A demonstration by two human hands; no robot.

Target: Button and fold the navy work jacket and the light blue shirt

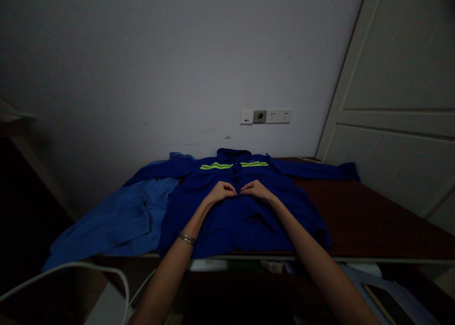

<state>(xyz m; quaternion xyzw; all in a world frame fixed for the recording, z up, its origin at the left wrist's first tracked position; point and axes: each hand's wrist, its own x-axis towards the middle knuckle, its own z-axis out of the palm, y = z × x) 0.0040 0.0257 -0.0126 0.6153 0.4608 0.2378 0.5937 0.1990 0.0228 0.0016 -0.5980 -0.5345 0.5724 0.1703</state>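
Observation:
A dark blue work jacket (213, 225) with yellow-green stripes across the chest lies spread on a dark red-brown table, its collar toward the wall and its sleeves out to the sides. My left hand (223, 191) and my right hand (256, 190) meet over its front seam, just below the stripes. Both have thumb and fingers pinched together on the jacket's front edges, a small gap between them. Whatever fastener may sit in the fingertips is too small to make out. A bracelet circles my left wrist.
A lighter blue garment (121, 216) lies to the left, partly under the jacket and hanging over the table's front edge. Wall sockets (266, 116) sit behind. A white cable (81, 265) loops at the lower left. A phone (387, 303) rests below the tabletop (362, 220) at right.

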